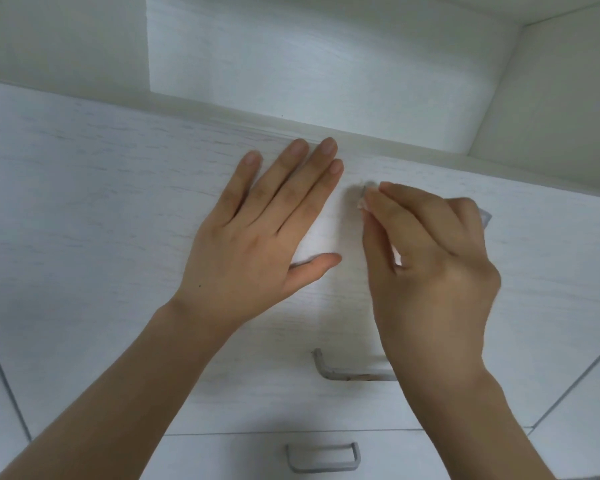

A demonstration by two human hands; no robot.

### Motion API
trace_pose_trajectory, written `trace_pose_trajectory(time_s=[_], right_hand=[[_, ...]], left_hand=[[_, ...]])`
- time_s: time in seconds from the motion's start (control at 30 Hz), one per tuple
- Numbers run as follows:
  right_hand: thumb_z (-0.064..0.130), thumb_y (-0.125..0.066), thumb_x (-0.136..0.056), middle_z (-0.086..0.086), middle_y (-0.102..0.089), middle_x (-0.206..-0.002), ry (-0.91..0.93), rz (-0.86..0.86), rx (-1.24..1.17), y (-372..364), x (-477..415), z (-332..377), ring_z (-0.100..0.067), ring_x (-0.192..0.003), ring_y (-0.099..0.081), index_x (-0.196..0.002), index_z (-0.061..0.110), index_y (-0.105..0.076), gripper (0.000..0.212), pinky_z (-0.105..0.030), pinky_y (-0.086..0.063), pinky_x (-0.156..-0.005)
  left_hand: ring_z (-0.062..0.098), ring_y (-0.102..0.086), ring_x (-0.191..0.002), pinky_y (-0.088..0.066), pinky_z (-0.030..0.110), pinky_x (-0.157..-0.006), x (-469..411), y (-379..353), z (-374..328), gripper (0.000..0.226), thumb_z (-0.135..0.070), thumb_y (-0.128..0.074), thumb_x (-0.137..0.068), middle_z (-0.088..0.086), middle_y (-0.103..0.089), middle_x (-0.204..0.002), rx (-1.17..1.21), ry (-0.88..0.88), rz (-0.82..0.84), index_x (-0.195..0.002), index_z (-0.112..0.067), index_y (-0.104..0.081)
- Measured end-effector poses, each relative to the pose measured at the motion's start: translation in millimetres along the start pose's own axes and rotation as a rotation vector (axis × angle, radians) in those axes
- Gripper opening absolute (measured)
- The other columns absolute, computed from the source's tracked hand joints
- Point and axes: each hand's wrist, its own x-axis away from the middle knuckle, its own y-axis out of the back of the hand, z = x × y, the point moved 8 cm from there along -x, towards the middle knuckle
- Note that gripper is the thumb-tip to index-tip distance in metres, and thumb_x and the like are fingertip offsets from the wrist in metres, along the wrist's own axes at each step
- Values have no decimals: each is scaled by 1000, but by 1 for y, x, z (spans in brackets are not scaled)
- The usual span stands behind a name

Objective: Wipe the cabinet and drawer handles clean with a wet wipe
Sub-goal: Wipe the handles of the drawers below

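While left hand (257, 237) lies flat, right hand (426, 258) pinches wipe (362, 199) (handle (347, 372) below).

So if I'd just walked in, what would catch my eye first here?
Two bare hands fill the middle of the view: the left hand lies flat with fingers spread on a pale wood-grain drawer front, while the right hand pinches a scrunched white wet wipe against that surface. Lower down are two grey bar handles, the upper handle partly hidden by the right wrist and the lower handle in plain view.
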Motion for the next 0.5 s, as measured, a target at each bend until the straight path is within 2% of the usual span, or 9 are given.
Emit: trace_pose_trajectory(time_s=[0.1,0.23,0.33,0.5], right_hand=[[-4,-68,-83,-7,-71,-100,55,25,19,-3,3,1,-17,-83,-45,-99,3,-72,18,-12,-30,-75],[-4,-65,-85,-6,-67,-114,162,-14,18,0,17,-4,-19,-84,-49,-107,2,-69,23,-17,-41,-81],[-12,-64,-82,-7,-62,-120,237,-4,11,0,19,-7,-20,-83,-49,-111,1,-67,32,-21,-45,-82],[-15,-49,-89,-9,-62,-122,338,106,-2,-1,32,-7,-21,-84,-49,-111,0,-67,32,-26,-48,-70]], left_hand=[[22,-31,-139,-23,44,-115,0,1,0,74,-58,-48,-93,7,-31,-150,-6,-1,2,-145,-8,-34],[23,-28,-140,-21,44,-116,0,1,0,74,-58,-48,-94,7,-29,-151,13,-1,32,-146,-8,-32],[23,-26,-141,-20,45,-116,0,0,0,73,-55,-47,-95,8,-26,-152,24,6,65,-147,-7,-30],[25,-22,-142,-15,47,-117,2,1,-3,70,-51,-45,-97,9,-21,-153,43,47,121,-147,-6,-28]])
